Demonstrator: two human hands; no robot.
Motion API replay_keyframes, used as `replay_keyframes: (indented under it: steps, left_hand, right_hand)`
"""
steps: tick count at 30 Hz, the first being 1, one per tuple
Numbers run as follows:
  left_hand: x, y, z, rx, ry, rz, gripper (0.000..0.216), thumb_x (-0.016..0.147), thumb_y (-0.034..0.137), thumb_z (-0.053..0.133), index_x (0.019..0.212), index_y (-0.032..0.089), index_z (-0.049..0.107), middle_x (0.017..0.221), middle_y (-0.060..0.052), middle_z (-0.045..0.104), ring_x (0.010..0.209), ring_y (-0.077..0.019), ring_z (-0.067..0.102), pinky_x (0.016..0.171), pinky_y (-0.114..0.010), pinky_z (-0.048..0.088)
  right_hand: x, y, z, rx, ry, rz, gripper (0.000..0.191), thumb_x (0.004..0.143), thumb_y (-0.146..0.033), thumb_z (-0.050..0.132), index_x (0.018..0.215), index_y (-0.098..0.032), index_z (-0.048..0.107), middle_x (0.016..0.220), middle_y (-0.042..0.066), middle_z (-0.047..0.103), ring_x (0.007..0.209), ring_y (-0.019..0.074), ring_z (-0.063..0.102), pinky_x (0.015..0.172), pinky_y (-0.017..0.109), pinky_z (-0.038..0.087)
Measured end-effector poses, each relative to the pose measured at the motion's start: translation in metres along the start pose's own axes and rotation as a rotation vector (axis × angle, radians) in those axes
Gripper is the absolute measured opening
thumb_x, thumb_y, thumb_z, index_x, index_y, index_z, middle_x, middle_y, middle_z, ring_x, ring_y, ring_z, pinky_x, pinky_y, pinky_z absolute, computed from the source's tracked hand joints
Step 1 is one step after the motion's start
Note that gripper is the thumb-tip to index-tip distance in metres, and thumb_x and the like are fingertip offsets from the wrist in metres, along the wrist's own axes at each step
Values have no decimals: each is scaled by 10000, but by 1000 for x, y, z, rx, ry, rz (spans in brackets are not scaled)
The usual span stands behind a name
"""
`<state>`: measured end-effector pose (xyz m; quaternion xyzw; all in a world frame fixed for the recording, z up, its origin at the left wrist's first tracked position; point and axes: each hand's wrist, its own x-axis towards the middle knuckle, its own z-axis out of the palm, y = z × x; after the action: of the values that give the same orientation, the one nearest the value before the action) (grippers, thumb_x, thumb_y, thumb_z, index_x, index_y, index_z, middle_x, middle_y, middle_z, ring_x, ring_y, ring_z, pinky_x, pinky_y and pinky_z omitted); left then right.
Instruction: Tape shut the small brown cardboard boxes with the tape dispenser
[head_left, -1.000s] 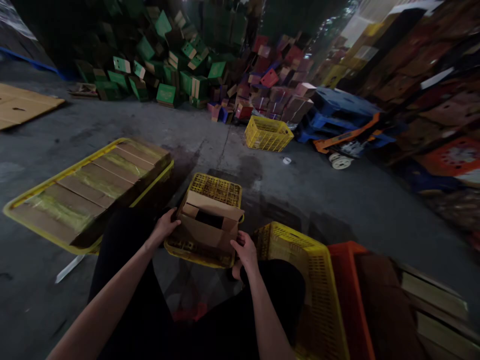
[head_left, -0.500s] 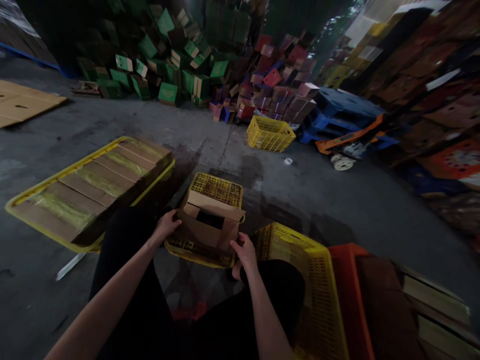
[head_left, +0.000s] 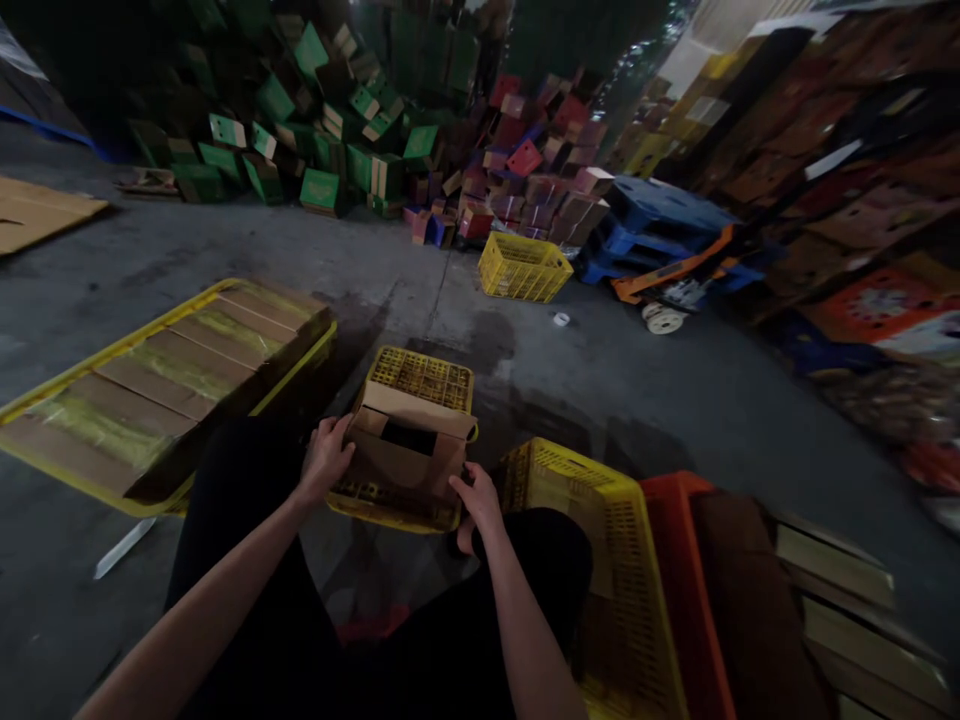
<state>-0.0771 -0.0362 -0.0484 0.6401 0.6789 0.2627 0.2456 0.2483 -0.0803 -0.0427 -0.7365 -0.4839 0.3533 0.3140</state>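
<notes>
A small brown cardboard box (head_left: 390, 468) lies on a yellow plastic crate (head_left: 431, 376) between my knees. One long flap stands up along the far side, and a dark gap shows between the folded end flaps. My left hand (head_left: 327, 460) is closed at the box's left edge, its thumb toward the near panel. On the opposite edge, my right hand (head_left: 478, 498) pinches the cardboard near the right corner. The fingertips beyond the box walls are partly hidden.
At left, a yellow crate (head_left: 292, 375) holds a row of taped cartons. A deep yellow crate (head_left: 660, 590) and a red crate (head_left: 679, 487) stand by my right knee. Farther off are another yellow crate (head_left: 525, 268), an orange pallet jack (head_left: 675, 268) and heaped green boxes (head_left: 321, 190).
My view has turned slightly right, so the surroundings sit farther left. The left fingers have shifted a little on the box edge. Both hands stay at the box, which remains on the crate.
</notes>
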Motion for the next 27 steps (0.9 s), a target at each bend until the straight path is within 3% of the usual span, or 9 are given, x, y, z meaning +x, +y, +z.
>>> replay_keyframes:
  steps: [3,5,7,10,13,17,22,27]
  left_hand:
    - [-17,17,7,83,-2,310,503,928,196,449,1420,180,547,1439,-136,524,1344,-298,480,1152,-454,357]
    - [-34,29,21,103,-115,523,476,967,204,403,1420,212,550,1470,-105,522,1381,-263,452,1165,-430,345]
    - [-52,37,40,164,-207,627,506,968,248,455,1471,234,500,1577,-96,416,1462,-286,350,1192,-460,300]
    - [-75,42,69,333,-255,601,659,919,335,601,1542,266,399,1649,-108,271,1524,-352,203,1219,-574,160]
    - [-85,41,83,418,-265,594,885,832,434,723,1587,243,303,1670,-143,167,1541,-389,85,1217,-616,38]
    - [-82,43,79,451,-308,613,1028,774,516,764,1606,224,236,1678,-165,97,1539,-413,4,1202,-639,9]
    - [-76,50,73,480,-380,606,1097,730,530,785,1606,192,216,1671,-209,74,1531,-443,18,1178,-677,51]
    - [-75,57,70,474,-376,592,1111,698,491,815,1597,198,232,1673,-208,64,1530,-443,38,1175,-678,94]
  right_hand:
    - [0,1,1,0,10,-4,307,698,-231,708,1003,-195,711,997,84,760,933,264,716,841,374,548]
    - [0,1,1,0,21,-8,324,686,-218,716,1008,-194,709,1019,90,759,958,271,711,860,383,544]
    - [0,2,1,7,25,-13,346,680,-210,719,1026,-202,706,1027,80,760,961,265,713,861,379,548]
    - [0,5,2,20,9,-20,362,693,-207,707,1055,-204,699,1008,63,765,922,242,723,833,355,559]
    - [2,9,3,22,4,-20,380,687,-216,715,1067,-210,700,1011,58,763,935,243,723,841,357,561]
    - [6,11,5,24,25,-46,447,669,-213,707,1116,-230,690,1109,65,744,1047,260,696,934,397,539]
    - [10,6,10,22,47,-135,687,629,-201,659,1311,-212,587,1352,92,635,1231,260,600,1062,442,465]
    - [17,0,11,132,71,-116,822,669,-332,632,1454,-161,458,1413,152,572,1078,255,656,934,417,539]
